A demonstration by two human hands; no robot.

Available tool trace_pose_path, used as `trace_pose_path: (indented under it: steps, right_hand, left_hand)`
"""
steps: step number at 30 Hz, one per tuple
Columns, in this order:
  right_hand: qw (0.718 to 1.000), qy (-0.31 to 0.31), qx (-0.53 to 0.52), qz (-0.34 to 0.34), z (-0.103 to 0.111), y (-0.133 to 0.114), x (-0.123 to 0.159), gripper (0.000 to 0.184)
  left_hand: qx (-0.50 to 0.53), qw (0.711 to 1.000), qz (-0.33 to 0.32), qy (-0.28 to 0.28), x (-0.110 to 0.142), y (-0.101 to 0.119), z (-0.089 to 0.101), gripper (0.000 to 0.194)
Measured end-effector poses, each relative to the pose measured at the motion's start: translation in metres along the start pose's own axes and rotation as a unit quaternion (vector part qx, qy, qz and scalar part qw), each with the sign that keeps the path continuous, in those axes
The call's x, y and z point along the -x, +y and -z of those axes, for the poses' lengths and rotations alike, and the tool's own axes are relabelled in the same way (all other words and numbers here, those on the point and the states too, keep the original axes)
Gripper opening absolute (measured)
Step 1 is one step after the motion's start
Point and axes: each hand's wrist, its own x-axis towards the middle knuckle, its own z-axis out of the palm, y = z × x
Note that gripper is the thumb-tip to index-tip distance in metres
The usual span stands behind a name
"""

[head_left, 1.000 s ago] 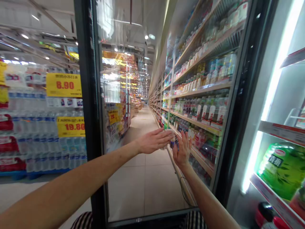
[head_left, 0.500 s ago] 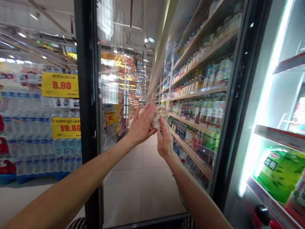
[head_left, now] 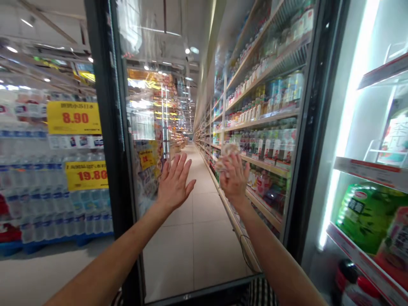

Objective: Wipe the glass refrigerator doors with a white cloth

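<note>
A glass cooler door in a black frame stands in front of me. My right hand has a crumpled, light patterned cloth under its fingers, up against the pane right of centre; hand and cloth are partly blurred. To its left, my left hand is raised with fingers outstretched and nothing in it. Its palm faces the glass, though I cannot tell whether it touches. The two hands are apart.
Packs of bottled water are stacked at left under a yellow price sign. At right is the lit cooler's shelf edge, with a green package below it. Shelves of drinks and a tiled aisle show in the glass.
My hands were close together at the cloth. The right hand has moved right with the cloth, and the left hand has shifted left and down, away from it.
</note>
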Motion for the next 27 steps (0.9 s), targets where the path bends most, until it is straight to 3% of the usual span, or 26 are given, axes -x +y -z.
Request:
trace_pose_path:
  steps: [3, 5, 6, 9, 11, 12, 15, 17, 18, 20, 22, 24, 25, 27]
  right_hand:
    - [0.983, 0.079, 0.037, -0.162, 0.010, 0.045, 0.018, 0.043]
    - [0.973, 0.094, 0.044, -0.205, 0.010, 0.046, 0.026, 0.051]
    - [0.978, 0.081, 0.042, -0.185, 0.008, 0.037, 0.029, 0.052]
    - [0.999, -0.015, 0.020, -0.030, 0.001, 0.005, 0.038, 0.049]
    - [0.998, -0.055, 0.013, 0.031, 0.001, 0.003, 0.044, 0.044]
    - [0.998, -0.056, 0.019, 0.026, 0.004, 0.011, 0.047, 0.043]
    - [0.991, 0.017, 0.060, -0.120, 0.016, 0.059, 0.055, 0.043]
    - [0.963, 0.078, 0.076, -0.247, 0.021, 0.084, 0.058, 0.046]
    - [0.952, 0.094, 0.077, -0.280, 0.022, 0.087, 0.058, 0.047]
    - [0.963, 0.079, 0.066, -0.250, 0.021, 0.079, 0.061, 0.047]
    - [0.990, 0.014, 0.043, -0.135, 0.019, 0.062, 0.066, 0.045]
    - [0.998, -0.054, 0.025, -0.033, 0.020, 0.054, 0.072, 0.041]
    - [0.997, -0.067, 0.026, -0.023, 0.022, 0.057, 0.075, 0.040]
    - [0.993, -0.028, 0.050, -0.101, 0.027, 0.075, 0.079, 0.041]
  left_hand:
    - [-0.004, 1.000, 0.016, -0.001, 0.001, 0.003, 0.000, 0.065]
    - [-0.003, 1.000, 0.024, 0.004, 0.002, 0.007, -0.001, 0.066]
    - [-0.003, 1.000, 0.026, 0.007, 0.003, 0.010, -0.002, 0.066]
    - [0.004, 1.000, 0.020, 0.015, 0.008, 0.017, -0.005, 0.067]
    - [0.010, 1.000, 0.013, 0.016, 0.011, 0.020, -0.007, 0.068]
    - [0.013, 1.000, 0.013, 0.016, 0.012, 0.021, -0.008, 0.068]
    - [0.017, 1.000, 0.020, 0.014, 0.013, 0.023, -0.008, 0.067]
    - [0.019, 0.999, 0.025, 0.012, 0.013, 0.024, -0.007, 0.066]
    - [0.020, 0.999, 0.028, 0.012, 0.013, 0.024, -0.007, 0.066]
    - [0.024, 0.999, 0.033, 0.013, 0.012, 0.025, -0.008, 0.066]
    - [0.029, 0.999, 0.037, 0.014, 0.013, 0.025, -0.009, 0.066]
    - [0.032, 0.999, 0.034, 0.015, 0.014, 0.025, -0.010, 0.065]
    - [0.032, 0.999, 0.033, 0.014, 0.014, 0.025, -0.009, 0.065]
    - [0.033, 0.999, 0.032, 0.011, 0.015, 0.026, -0.009, 0.064]
